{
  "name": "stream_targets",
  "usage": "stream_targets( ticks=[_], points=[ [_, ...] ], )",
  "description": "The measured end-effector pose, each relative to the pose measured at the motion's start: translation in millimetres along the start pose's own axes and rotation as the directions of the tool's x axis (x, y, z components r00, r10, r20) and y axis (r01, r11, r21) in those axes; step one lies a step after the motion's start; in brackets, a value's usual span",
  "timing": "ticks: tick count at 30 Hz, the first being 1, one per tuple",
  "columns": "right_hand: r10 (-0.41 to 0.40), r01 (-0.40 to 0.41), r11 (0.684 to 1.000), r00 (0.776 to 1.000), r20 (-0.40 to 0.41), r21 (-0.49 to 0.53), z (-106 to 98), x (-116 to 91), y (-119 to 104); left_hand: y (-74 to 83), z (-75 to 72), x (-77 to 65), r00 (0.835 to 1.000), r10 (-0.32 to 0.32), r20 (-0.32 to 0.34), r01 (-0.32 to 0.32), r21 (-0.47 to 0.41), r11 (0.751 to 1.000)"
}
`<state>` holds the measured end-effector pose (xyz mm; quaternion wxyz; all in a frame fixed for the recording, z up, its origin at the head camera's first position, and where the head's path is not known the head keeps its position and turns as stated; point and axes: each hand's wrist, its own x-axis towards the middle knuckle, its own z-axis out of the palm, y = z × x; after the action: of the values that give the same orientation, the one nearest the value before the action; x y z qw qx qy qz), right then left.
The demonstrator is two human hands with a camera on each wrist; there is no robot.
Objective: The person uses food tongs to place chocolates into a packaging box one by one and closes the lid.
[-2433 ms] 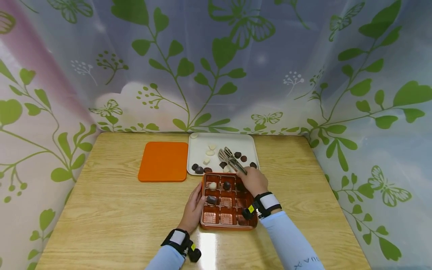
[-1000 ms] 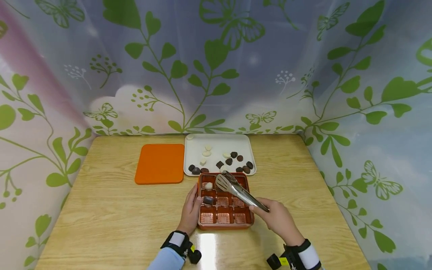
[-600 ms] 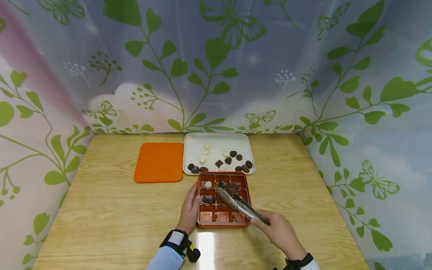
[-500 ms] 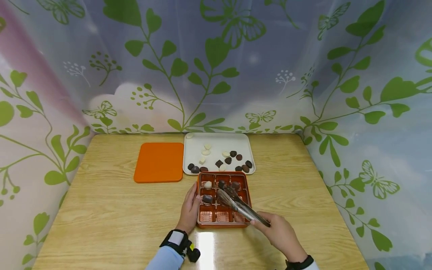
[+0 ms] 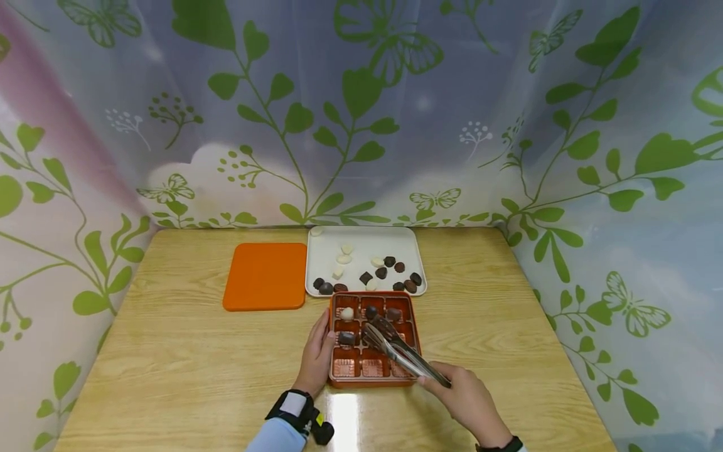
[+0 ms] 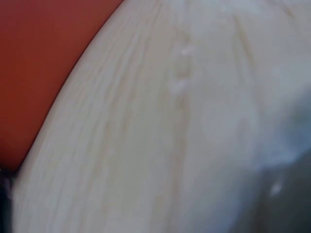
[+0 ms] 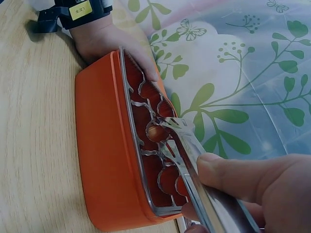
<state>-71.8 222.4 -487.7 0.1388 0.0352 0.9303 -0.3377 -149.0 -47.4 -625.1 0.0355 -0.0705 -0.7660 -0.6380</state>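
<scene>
My right hand [image 5: 467, 397] holds metal tongs [image 5: 409, 359], thumb on one arm in the right wrist view. The tips reach down into the middle of the orange-red chocolate box [image 5: 344, 384]. Whether a chocolate sits between the tips I cannot tell; a brown rounded patch [image 7: 156, 132] shows by them in the right wrist view. My left hand [image 5: 315, 359] rests along the box's left side, thumb at the rim. The back row of the divided insert bears a white chocolate [image 5: 347, 313] and dark chocolates [image 5: 393, 314]; another dark chocolate [image 5: 347, 338] lies in the middle row's left compartment.
Behind the box, a white tray [image 5: 367, 237] carries several white and dark chocolates. Left of the tray lies a flat orange lid [image 5: 264, 276]. The wooden table [image 5: 181, 376] ends at a patterned curtain [image 5: 316, 113] at the back and sides.
My right hand has drawn back from the tray toward me with the tongs, whose tips now stand in the box. My left hand has stayed by the box.
</scene>
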Motion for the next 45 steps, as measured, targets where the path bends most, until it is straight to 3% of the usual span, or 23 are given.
stream_targets(
  ticks=[7,14,17,22,24,26,35,45],
  points=[
    [0.005,-0.005,1.000,1.000,0.002,0.017,2,2,-1,1.7,-0.8,-0.5,1.000,0.019,-0.003,-0.019,-0.013,1.000],
    [-0.011,0.001,0.996,0.994,0.109,0.093,3,2,1,4.5,-1.3,-0.9,1.000,-0.014,0.002,0.014,0.003,1.000],
    [-0.016,0.008,0.997,0.995,0.099,0.078,2,2,0,15.4,-2.8,-2.4,1.000,-0.010,0.004,0.010,-0.001,1.000],
    [0.002,-0.005,0.999,0.998,0.066,0.053,-7,4,-3,15.0,-2.9,-1.4,1.000,-0.025,0.008,0.026,-0.036,0.999],
    [0.015,-0.017,0.999,0.999,0.052,0.050,-10,6,-4,4.3,-1.4,0.6,1.000,-0.014,0.005,0.014,-0.043,0.999],
    [0.034,-0.036,0.998,0.999,0.042,0.057,-13,8,-4,5.1,-1.5,0.9,1.000,-0.010,0.002,0.010,-0.046,0.999],
    [0.024,-0.024,0.999,1.000,-0.004,0.029,-17,28,-5,4.1,-2.0,-0.4,1.000,0.018,-0.007,-0.018,0.005,1.000],
    [-0.043,0.040,0.999,0.995,-0.093,-0.029,-19,59,-10,40.4,-8.3,-4.4,1.000,0.022,0.002,-0.022,-0.003,1.000]
  ],
)
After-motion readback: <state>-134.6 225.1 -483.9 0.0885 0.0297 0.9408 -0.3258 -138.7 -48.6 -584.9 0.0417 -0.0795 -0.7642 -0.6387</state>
